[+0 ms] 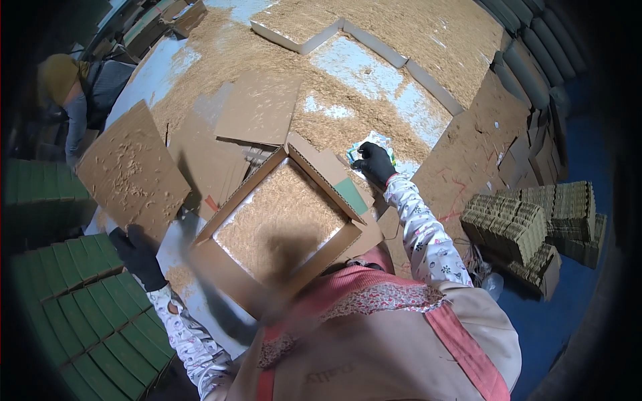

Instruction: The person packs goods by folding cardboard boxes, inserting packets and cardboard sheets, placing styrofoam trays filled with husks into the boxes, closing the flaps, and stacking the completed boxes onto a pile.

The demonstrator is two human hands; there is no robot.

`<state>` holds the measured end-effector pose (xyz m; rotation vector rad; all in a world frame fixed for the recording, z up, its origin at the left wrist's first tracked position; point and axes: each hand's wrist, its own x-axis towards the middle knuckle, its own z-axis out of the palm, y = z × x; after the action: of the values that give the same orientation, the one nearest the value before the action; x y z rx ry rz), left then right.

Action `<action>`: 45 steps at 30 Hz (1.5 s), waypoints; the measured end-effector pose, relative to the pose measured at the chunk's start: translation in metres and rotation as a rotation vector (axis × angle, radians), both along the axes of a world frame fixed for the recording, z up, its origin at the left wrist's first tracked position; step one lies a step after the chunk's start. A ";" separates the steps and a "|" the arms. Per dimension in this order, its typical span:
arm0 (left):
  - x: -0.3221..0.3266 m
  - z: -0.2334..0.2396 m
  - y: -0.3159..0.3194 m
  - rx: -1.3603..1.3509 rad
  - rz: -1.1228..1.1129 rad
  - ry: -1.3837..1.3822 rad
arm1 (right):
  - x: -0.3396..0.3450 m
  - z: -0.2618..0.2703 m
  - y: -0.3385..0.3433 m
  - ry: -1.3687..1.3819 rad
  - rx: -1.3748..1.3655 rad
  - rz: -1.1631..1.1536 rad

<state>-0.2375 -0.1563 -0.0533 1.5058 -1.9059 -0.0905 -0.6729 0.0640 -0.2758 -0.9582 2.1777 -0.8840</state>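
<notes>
My left hand point(138, 253), in a black glove, grips the lower edge of a flat cardboard sheet point(133, 173) with loose shavings scattered over it. At the small pile of colourful printed slips point(373, 143), my right hand point(375, 163), also black-gloved, has its fingers curled over the top. Whether it pinches a slip cannot be told. Between my hands, close to my body, stands an open cardboard box point(321, 260). Pale yellow shredded filling point(276, 210) lies inside it, with white lining showing along the edges.
Loose shavings point(225, 55) cover much of the work surface, behind a bent low barrier point(378, 45). More cardboard sheets point(261, 108) lie beyond the box. Green cartons point(95, 311) stand at left, where another person point(75, 100) bends. Moulded egg-tray stacks point(506, 225) stand at right.
</notes>
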 end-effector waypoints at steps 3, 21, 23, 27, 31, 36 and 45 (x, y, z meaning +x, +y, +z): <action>-0.030 0.029 0.037 -0.075 -0.042 -0.046 | -0.006 -0.006 0.005 0.021 0.022 0.038; -0.077 -0.086 0.154 0.561 -1.337 -0.710 | 0.159 0.133 -0.021 0.734 -0.227 0.860; -0.062 -0.067 0.147 0.598 -1.259 -0.617 | 0.146 0.135 -0.020 0.857 -0.132 0.953; -0.026 0.017 0.129 0.480 -1.095 -0.795 | 0.072 0.212 -0.020 0.595 -0.482 1.177; -0.027 -0.016 0.114 0.299 -1.099 -0.561 | 0.047 0.191 -0.029 0.150 -0.384 1.225; -0.081 -0.082 0.136 0.253 -0.740 -0.480 | 0.104 0.112 -0.054 0.436 -0.496 1.134; 0.034 -0.141 0.226 0.853 0.101 1.224 | 0.150 0.111 -0.036 -1.218 -0.022 0.284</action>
<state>-0.2037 0.0698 -0.1943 1.4282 -0.7571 -1.5340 -0.5228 0.0276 -0.1652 -0.4688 0.9693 -0.9712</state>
